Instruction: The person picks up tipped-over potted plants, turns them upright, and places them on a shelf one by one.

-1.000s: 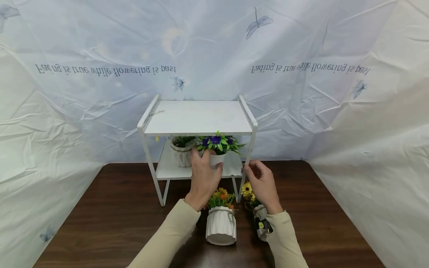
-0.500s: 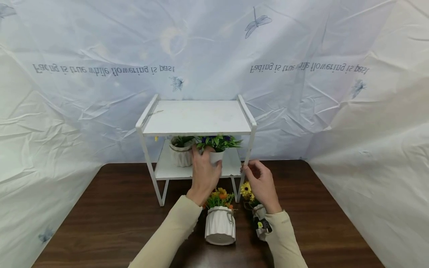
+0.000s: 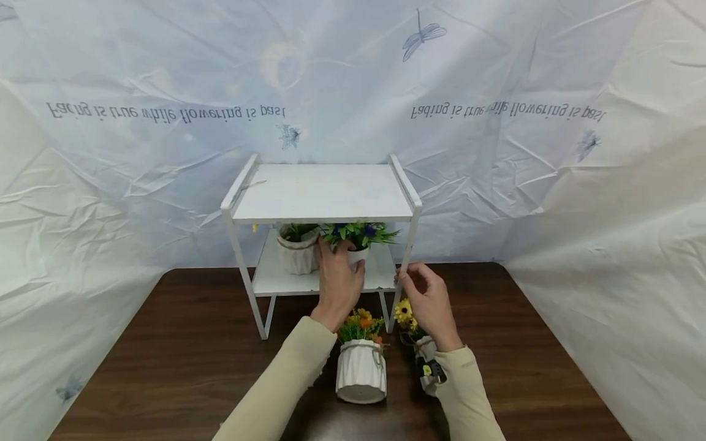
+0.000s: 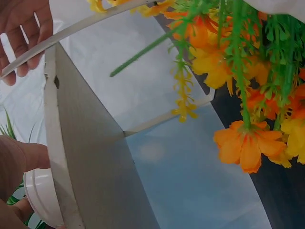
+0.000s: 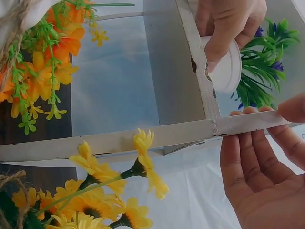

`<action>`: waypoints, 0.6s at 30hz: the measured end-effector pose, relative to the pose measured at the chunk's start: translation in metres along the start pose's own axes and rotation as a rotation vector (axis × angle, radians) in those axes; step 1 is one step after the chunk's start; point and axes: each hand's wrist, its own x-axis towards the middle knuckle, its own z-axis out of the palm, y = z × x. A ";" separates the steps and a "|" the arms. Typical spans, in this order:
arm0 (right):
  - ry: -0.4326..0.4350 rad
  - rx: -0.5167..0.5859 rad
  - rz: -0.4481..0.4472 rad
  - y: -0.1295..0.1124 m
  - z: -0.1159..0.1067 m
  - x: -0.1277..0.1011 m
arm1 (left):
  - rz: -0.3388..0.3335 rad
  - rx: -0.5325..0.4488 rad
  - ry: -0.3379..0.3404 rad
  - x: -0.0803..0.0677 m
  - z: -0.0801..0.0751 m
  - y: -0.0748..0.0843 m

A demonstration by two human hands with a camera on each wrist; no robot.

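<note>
A white two-tier rack (image 3: 322, 193) stands at the back of a dark wooden table (image 3: 182, 355). My left hand (image 3: 339, 282) reaches onto the lower shelf and grips a small white pot of purple flowers (image 3: 358, 234); this left hand (image 5: 228, 24) also shows around the pot (image 5: 228, 69) in the right wrist view. To the left of that pot, a second white pot (image 3: 298, 254) sits on the same shelf. My right hand (image 3: 427, 300) pinches the rack's front right post (image 5: 248, 123) between thumb and fingers.
A ribbed white pot of orange flowers (image 3: 361, 367) stands on the table in front of the rack. A pot of yellow flowers (image 3: 408, 312) sits partly under my right wrist. Crinkled white printed sheeting (image 3: 579, 184) closes in the back and both sides.
My left hand has moved the purple-flower pot further back under the top shelf. The right hand has stayed on the post.
</note>
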 end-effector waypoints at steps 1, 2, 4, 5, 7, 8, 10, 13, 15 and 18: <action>0.002 0.002 0.003 0.000 0.000 0.000 | -0.001 0.001 -0.012 0.000 0.000 0.000; 0.003 0.002 0.004 0.000 0.000 0.000 | 0.001 0.008 -0.025 0.000 0.001 0.000; 0.008 -0.001 0.007 0.000 0.000 0.000 | 0.002 0.022 -0.053 0.001 0.002 0.000; 0.010 -0.001 0.006 0.000 0.000 0.000 | 0.004 0.035 -0.069 0.001 0.003 0.001; 0.013 -0.001 0.000 -0.001 0.000 -0.001 | 0.008 0.063 -0.102 0.001 0.004 0.001; 0.014 -0.002 -0.001 -0.001 0.000 -0.001 | 0.015 0.075 -0.109 0.001 0.005 0.002; 0.018 -0.001 -0.005 -0.002 0.000 -0.002 | 0.019 0.084 -0.129 0.000 0.006 0.002; 0.018 0.002 -0.012 -0.002 0.000 -0.002 | 0.033 0.091 -0.147 -0.001 0.007 0.003; 0.019 0.006 -0.017 -0.002 0.001 -0.001 | 0.041 0.092 -0.160 -0.002 0.006 0.003; 0.010 0.014 -0.021 -0.002 0.002 0.000 | 0.052 0.100 -0.166 -0.002 0.005 0.002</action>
